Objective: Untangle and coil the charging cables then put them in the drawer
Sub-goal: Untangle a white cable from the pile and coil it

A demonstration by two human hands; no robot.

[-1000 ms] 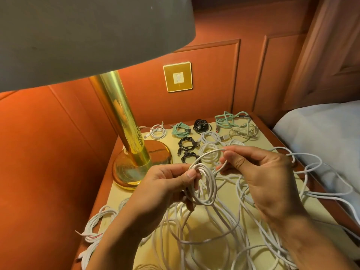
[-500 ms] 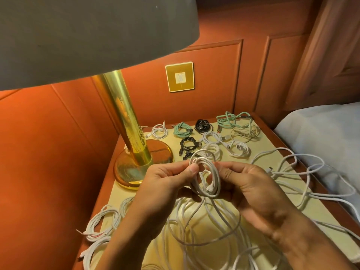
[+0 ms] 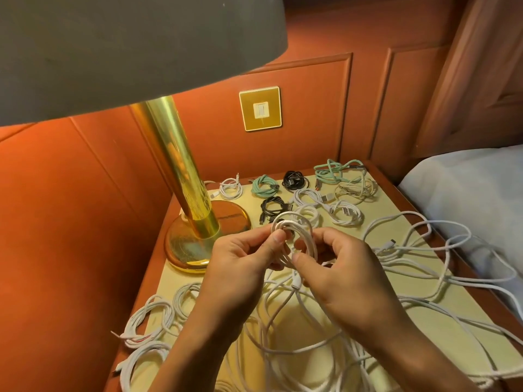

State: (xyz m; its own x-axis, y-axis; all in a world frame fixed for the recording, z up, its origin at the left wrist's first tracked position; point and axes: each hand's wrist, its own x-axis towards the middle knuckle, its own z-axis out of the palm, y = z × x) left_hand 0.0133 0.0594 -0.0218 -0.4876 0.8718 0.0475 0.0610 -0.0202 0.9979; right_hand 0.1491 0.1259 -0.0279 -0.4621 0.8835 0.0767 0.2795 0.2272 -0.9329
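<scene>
— Where is the white cable coil [image 3: 294, 225]?
— Held over the nightstand's [image 3: 169, 281] middle: the left hand [image 3: 240, 258] pinches one side and the right hand [image 3: 345, 267] the other (thumbs in front).
— The rest?
— A loose tangle [image 3: 424, 250] sprawls toward the right edge, and small coils [image 3: 264, 185] lie along the far edge.

Two hands, left hand [image 3: 240, 267] and right hand [image 3: 345, 275], pinching one white coil [image 3: 308, 239] between them. One lamp [image 3: 175, 154], one switch plate [image 3: 260, 108], one worktop [image 3: 305, 326], one bed [image 3: 467, 193]. At the back of the worktop, two in mint: a tight mint coil [image 3: 264, 186] and a loose mint bundle [image 3: 334, 171]. Two black coils [image 3: 294, 181] [image 3: 271, 207] in plain sight. Five pale coils [image 3: 230, 188] [image 3: 308, 196] [image 3: 346, 212] [image 3: 310, 215] [image 3: 356, 189] around them. Three white bundles [image 3: 150, 321] [image 3: 186, 295] [image 3: 141, 366] by the front left edge. One sprawling white tangle [image 3: 402, 250] across the front and right — strands too knotted to count.
</scene>
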